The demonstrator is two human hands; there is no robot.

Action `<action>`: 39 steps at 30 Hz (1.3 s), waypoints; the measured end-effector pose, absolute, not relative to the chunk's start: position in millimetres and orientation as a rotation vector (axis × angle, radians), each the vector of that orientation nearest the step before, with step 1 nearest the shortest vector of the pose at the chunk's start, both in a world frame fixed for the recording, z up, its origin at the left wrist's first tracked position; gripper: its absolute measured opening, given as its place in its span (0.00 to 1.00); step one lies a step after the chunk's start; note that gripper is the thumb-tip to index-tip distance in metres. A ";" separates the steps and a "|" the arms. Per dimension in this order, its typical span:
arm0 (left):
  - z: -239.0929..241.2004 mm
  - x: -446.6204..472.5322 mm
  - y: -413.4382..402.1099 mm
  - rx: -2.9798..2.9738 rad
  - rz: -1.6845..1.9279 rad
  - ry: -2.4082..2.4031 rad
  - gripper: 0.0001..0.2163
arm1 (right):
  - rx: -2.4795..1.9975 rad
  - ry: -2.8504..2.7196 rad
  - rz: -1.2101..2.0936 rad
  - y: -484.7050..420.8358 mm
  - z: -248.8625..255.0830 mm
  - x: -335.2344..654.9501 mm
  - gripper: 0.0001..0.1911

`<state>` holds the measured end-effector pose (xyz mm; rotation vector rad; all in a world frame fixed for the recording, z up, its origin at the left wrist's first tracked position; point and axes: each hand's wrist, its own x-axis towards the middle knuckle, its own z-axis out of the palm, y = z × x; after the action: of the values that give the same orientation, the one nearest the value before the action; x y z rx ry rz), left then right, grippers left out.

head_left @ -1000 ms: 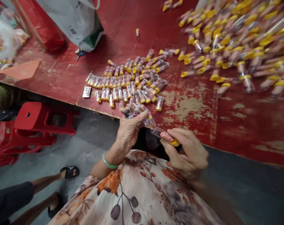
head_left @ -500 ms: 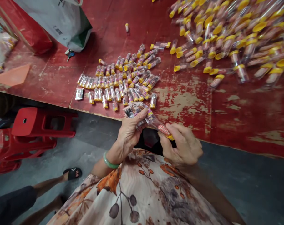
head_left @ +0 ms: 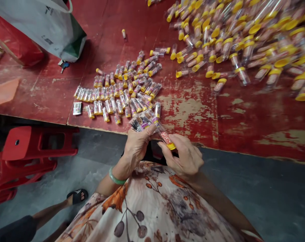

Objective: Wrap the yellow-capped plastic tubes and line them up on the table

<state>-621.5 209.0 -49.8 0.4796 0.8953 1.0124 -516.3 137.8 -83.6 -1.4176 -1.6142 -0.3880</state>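
Observation:
Between my hands, over the table's front edge, a clear plastic tube (head_left: 165,135) with a yellow cap and pink-red candy inside lies at a slant. My right hand (head_left: 184,154) pinches its capped lower end. At the tube's upper end, my left hand (head_left: 137,143) is closed around a fan of printed labels (head_left: 142,121); whether its fingers also grip the tube I cannot tell. Just beyond lie rows of labelled tubes (head_left: 117,90) with yellow caps. One labelled tube (head_left: 157,110) stands apart, right of the labels.
A large heap of yellow-capped tubes (head_left: 228,45) covers the back right of the red table (head_left: 192,111). White and red bags (head_left: 59,30), keys (head_left: 63,65) and a small packet (head_left: 77,108) are to the left. Red stools (head_left: 24,143) and a person's sandalled foot (head_left: 77,195) are below.
The view has shifted, so the table items sit further left or lower. My right hand has moved a little along with the tube, and more of the candy and cap shows.

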 end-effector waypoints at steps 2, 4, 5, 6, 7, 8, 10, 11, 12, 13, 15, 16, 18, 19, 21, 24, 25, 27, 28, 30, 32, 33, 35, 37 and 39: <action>-50.9 -621.2 209.3 0.500 0.974 0.891 0.12 | -1.382 -1.646 -0.389 143.0 -82.3 -513.9 0.29; -51.3 -621.9 211.4 0.509 0.956 0.900 0.12 | -1.313 -1.683 -0.258 147.7 -78.7 -507.2 0.29; -50.8 -622.7 213.2 0.510 0.956 0.907 0.14 | -1.274 -1.697 -0.138 149.3 -76.6 -502.8 0.28; -50.0 -623.9 215.2 0.514 0.951 0.910 0.15 | -1.235 -1.698 -0.003 150.1 -74.6 -498.3 0.27; -48.7 -625.3 217.2 0.521 0.937 0.906 0.17 | -1.204 -1.689 0.123 150.3 -73.0 -494.1 0.25; -47.2 -626.7 219.0 0.529 0.915 0.899 0.18 | -1.184 -1.666 0.211 149.8 -72.0 -490.9 0.22; -44.0 -628.6 220.9 0.542 0.864 0.884 0.17 | -1.177 -1.586 0.259 147.9 -71.9 -488.2 0.17; -42.6 -628.9 220.7 0.546 0.844 0.878 0.16 | -1.184 -1.538 0.238 147.0 -72.6 -488.8 0.15; -41.4 -628.9 219.7 0.549 0.830 0.875 0.16 | -1.199 -1.493 0.206 146.2 -73.6 -490.5 0.13; -40.5 -628.4 218.0 0.553 0.823 0.874 0.15 | -1.217 -1.456 0.177 145.7 -74.7 -492.8 0.13; -39.9 -627.1 213.1 0.559 0.816 0.867 0.17 | -1.244 -1.402 0.122 145.9 -76.3 -498.1 0.11; -40.3 -626.5 210.3 0.559 0.807 0.865 0.19 | -1.257 -1.384 0.091 146.4 -76.5 -500.4 0.10; -41.8 -625.7 205.1 0.553 0.788 0.871 0.22 | -1.288 -1.355 0.040 147.9 -75.3 -504.1 0.09; -42.9 -625.7 202.9 0.548 0.782 0.879 0.24 | -1.301 -1.346 0.018 148.7 -74.0 -505.6 0.08; -44.9 -626.1 199.6 0.534 0.779 0.893 0.25 | -1.302 -1.332 -0.015 149.9 -70.3 -508.2 0.06; -45.7 -627.3 197.0 0.512 0.790 0.887 0.22 | -1.249 -1.312 -0.055 150.3 -64.8 -511.9 0.06; -45.2 -627.8 196.7 0.509 0.790 0.878 0.22 | -1.235 -1.305 -0.062 150.2 -63.6 -512.9 0.07; -43.2 -628.7 196.9 0.512 0.791 0.860 0.22 | -1.217 -1.300 -0.076 150.2 -62.2 -514.2 0.08; -42.0 -629.0 197.4 0.518 0.790 0.851 0.22 | -1.208 -1.301 -0.083 150.3 -62.0 -514.6 0.09; -40.2 -629.6 199.0 0.530 0.791 0.839 0.24 | -1.196 -1.313 -0.071 150.3 -62.1 -515.1 0.09; -40.0 -629.9 201.0 0.538 0.800 0.841 0.23 | -1.200 -1.332 0.005 148.9 -62.6 -515.2 0.08; -40.9 -630.1 202.2 0.543 0.804 0.848 0.21 | -1.208 -1.345 0.066 147.4 -63.2 -514.4 0.07; -44.8 -631.7 205.8 0.564 0.816 0.868 0.18 | -1.232 -1.372 0.172 143.9 -65.6 -508.1 0.07; -51.3 -636.6 212.8 0.606 0.837 0.897 0.17 | -1.275 -1.410 0.160 143.0 -71.0 -490.5 0.08; -58.9 -646.6 225.1 0.669 0.885 0.963 0.17 | -1.363 -1.487 0.013 150.5 -80.3 -457.2 0.06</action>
<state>-646.6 225.1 -58.9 0.6694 0.9631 0.8855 -457.2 150.5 -80.3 -1.3632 -1.4869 0.0128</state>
